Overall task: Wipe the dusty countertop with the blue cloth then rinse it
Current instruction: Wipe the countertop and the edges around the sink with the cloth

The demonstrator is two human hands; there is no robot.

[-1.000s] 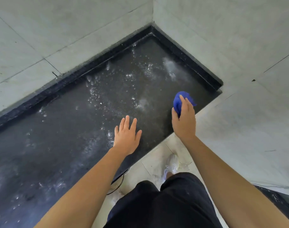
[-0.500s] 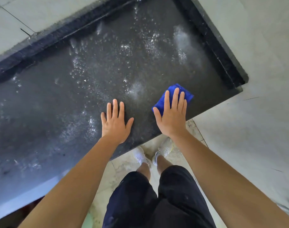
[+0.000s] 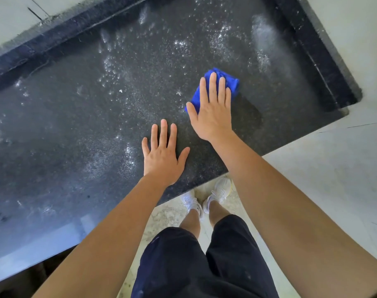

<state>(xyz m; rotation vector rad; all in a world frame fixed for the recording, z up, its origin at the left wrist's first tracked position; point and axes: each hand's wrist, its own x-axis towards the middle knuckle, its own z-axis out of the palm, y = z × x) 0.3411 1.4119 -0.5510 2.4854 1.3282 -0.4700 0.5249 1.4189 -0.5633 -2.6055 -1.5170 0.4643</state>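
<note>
Right hand (image 3: 213, 110): flat, fingers straight, pressing crumpled blue cloth (image 3: 231, 81) onto dusty dark speckled stone countertop (image 3: 75, 125).
Left hand (image 3: 162, 154): splayed flat on countertop, holding nothing.

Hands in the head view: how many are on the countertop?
2. The left hand lies flat on the bare countertop near its front edge; the right hand presses the blue cloth farther in. None looks hidden.

**One head-worn view, aimed steeply down**

A single wide-angle camera rides on the person's head, facing forward and down, close above the countertop (image 3: 75, 125), which fills the frame from 8 round to 2 o'clock. The left forearm (image 3: 110, 229) enters from 7 o'clock, the right forearm (image 3: 280, 201) from 4 o'clock. The floor (image 3: 166, 214) and shoes (image 3: 218, 190) lie at 6 o'clock.
</note>
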